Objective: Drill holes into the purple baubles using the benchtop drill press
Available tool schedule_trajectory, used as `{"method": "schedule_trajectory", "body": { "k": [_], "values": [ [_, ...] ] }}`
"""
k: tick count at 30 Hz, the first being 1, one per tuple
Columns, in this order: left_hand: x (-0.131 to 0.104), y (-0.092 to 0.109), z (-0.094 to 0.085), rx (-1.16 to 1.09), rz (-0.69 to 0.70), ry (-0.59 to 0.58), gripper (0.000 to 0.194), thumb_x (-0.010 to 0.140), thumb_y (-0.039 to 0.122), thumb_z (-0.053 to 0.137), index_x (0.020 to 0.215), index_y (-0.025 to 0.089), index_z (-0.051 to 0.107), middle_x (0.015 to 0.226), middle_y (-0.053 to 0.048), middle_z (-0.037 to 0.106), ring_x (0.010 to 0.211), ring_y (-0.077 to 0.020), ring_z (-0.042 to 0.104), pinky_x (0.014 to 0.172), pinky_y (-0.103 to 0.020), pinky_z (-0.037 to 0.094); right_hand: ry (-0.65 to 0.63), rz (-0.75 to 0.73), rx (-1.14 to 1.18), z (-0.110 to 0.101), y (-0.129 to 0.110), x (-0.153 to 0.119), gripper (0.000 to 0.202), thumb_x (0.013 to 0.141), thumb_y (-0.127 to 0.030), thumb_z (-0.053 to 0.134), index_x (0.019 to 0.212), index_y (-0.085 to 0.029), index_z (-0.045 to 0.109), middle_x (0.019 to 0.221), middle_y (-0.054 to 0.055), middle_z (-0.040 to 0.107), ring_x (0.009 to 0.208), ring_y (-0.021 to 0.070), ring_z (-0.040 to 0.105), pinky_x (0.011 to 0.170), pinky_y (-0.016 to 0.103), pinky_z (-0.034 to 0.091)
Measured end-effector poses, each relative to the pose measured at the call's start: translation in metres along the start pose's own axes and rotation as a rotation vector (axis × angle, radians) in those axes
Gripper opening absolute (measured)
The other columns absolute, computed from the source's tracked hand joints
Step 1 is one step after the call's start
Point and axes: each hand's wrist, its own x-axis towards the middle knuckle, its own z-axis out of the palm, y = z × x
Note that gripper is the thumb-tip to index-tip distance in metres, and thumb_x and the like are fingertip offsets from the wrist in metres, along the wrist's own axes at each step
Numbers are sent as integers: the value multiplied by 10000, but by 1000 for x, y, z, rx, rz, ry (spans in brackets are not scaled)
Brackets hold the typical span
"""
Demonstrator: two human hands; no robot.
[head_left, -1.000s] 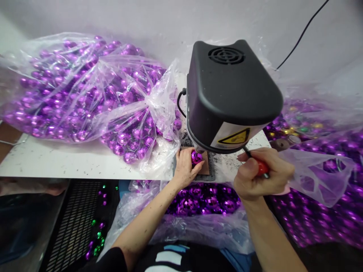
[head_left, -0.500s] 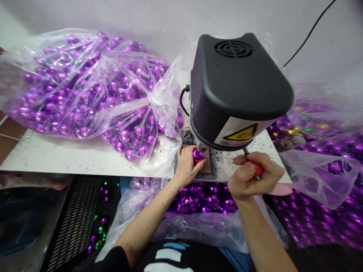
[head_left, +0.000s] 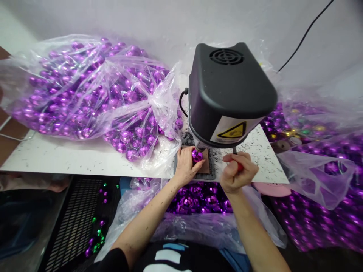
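Observation:
My left hand (head_left: 185,163) is closed around a shiny purple faceted ball (head_left: 197,156), fingers behind it and thumb in front. The ball sits on a brown pad (head_left: 208,166) on the machine's base, right under the nozzle of the black press machine (head_left: 229,87). My right hand (head_left: 239,170) is wrapped round the red knob (head_left: 240,166) of the machine's lever, to the right of the ball. An open plastic bag (head_left: 195,226) of purple faceted balls (head_left: 198,200) lies below, between my forearms and the table edge.
A knotted clear bag of purple balls (head_left: 76,94) covers the left of the white table (head_left: 56,155). More bagged purple balls (head_left: 317,219) stand at the right. A black crate (head_left: 70,223) with small green and purple pieces is low at the left. Dark flecks dot the tabletop.
My right hand has moved left and slightly down with the red lever knob. The machine's head appears lower and shifted left. My left hand stays on the ball.

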Motion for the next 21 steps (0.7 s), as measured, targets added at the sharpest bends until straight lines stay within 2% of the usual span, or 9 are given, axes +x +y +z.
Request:
{"method": "schedule_trajectory", "body": {
  "k": [3,5,7,11,12,14,16,18,21],
  "values": [
    [4,-1,1,-5,4,-6,372,917,357,696,1199,197,515,1120,-91,644,1099,-265,595,1110,-482,378,84,-100,-11,-4,-13,27,179,938,-306,489,832,-202,589,633,-25,538,570,93,515,605,274,420],
    [5,-1,1,-13,15,-5,373,930,362,677,1219,194,513,1134,-96,648,1111,-266,599,1135,-505,357,159,-107,-91,-5,-22,58,163,954,-312,512,935,-194,623,705,-24,570,578,71,536,588,250,395],
    [-1,0,-3,-38,44,12,397,947,366,646,1271,190,498,1177,-112,644,1140,-268,598,1143,-515,358,166,-111,-112,-2,-30,92,242,980,-378,497,895,-179,604,711,-30,545,551,44,497,547,228,345],
    [-54,-2,-15,-38,194,-8,468,961,308,586,1405,210,478,1322,-155,601,1249,-284,559,1078,-478,442,116,-22,-112,11,-38,136,501,975,-600,426,766,-156,526,618,-51,406,552,36,366,555,231,282],
    [-73,-5,-16,-8,258,-54,451,958,268,571,1404,237,507,1330,-149,604,1247,-281,559,1063,-470,453,123,-13,-105,13,-38,140,528,967,-630,416,751,-157,512,617,-53,382,564,38,351,562,231,270],
    [-107,-12,-17,36,429,-248,447,935,229,575,1378,287,572,1337,-134,618,1221,-280,573,1041,-464,464,140,2,-87,17,-38,141,546,956,-655,413,743,-158,493,624,-53,348,582,40,323,577,234,246],
    [-130,-21,-15,96,476,-452,464,921,229,597,1375,324,597,1387,-131,603,1245,-295,562,1036,-476,464,163,16,-75,19,-37,139,556,946,-670,421,738,-158,481,631,-50,336,599,43,306,592,241,229],
    [-138,-33,-11,158,396,-544,454,934,246,594,1381,328,603,1442,-142,569,1281,-317,544,1032,-497,466,170,26,-72,18,-37,138,575,934,-694,424,733,-158,477,633,-45,346,609,45,309,599,248,224],
    [-135,-55,-5,201,193,-540,374,973,268,546,1330,315,649,1428,-134,589,1278,-326,562,1052,-524,464,147,30,-87,16,-37,139,595,920,-720,422,725,-161,478,624,-49,353,601,44,317,595,251,233]
  ]
}}
